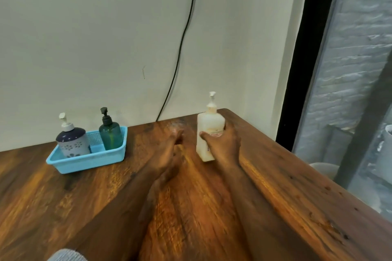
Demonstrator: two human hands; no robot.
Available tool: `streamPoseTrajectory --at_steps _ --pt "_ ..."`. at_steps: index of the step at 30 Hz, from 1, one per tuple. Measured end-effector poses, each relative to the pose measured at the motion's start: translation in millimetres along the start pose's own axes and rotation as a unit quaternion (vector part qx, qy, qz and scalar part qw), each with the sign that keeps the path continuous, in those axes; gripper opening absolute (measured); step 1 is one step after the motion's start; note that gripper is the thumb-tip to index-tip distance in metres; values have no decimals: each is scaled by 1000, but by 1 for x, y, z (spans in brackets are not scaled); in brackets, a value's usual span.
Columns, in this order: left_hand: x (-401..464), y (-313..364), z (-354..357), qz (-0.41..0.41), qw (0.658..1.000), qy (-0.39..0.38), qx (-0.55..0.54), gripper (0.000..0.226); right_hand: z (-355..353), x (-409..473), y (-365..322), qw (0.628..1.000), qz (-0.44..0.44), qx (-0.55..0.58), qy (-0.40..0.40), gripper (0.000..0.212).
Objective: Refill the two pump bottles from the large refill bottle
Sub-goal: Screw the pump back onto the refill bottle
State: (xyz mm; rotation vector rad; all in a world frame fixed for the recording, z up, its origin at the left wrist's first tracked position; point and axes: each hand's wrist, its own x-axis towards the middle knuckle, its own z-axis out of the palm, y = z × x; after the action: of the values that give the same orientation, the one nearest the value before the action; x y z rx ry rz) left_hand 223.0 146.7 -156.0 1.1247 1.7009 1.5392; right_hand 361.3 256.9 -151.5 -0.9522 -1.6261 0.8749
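From the head view, the right hand (222, 144) wraps thumb and fingers round the cream, flat-sided refill bottle (209, 133), upright near the far right corner of the grainy wooden table (297, 186). The left hand (169, 146) is blurred — fingers look loosely extended, holding nothing. The round floral pump bottle (73, 142) and translucent green pump bottle (110, 134) stand in a blue mesh tray (89, 161), well apart to the left.
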Motion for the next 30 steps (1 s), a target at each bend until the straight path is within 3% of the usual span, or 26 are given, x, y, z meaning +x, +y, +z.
streamPoseTrajectory --at_steps 2,5,8,12,25,30 --pt "11 2 -4 34 997 20 68 43 -12 32 11 1000 7 8 12 73" --pt "32 -5 -11 64 980 8 189 34 -24 71 32 1000 21 -15 6 70" --pt "52 -11 -17 67 952 5 298 41 -25 100 52 999 39 -24 7 69" --pt "72 -22 -20 81 927 1 366 41 -18 128 69 998 54 -27 15 70" --pt "77 -20 -28 94 900 -21 424 42 -20 158 80 997 49 -62 -3 78" --pt "69 -12 -31 106 902 -13 419 39 -28 148 71 993 89 -69 -27 93"
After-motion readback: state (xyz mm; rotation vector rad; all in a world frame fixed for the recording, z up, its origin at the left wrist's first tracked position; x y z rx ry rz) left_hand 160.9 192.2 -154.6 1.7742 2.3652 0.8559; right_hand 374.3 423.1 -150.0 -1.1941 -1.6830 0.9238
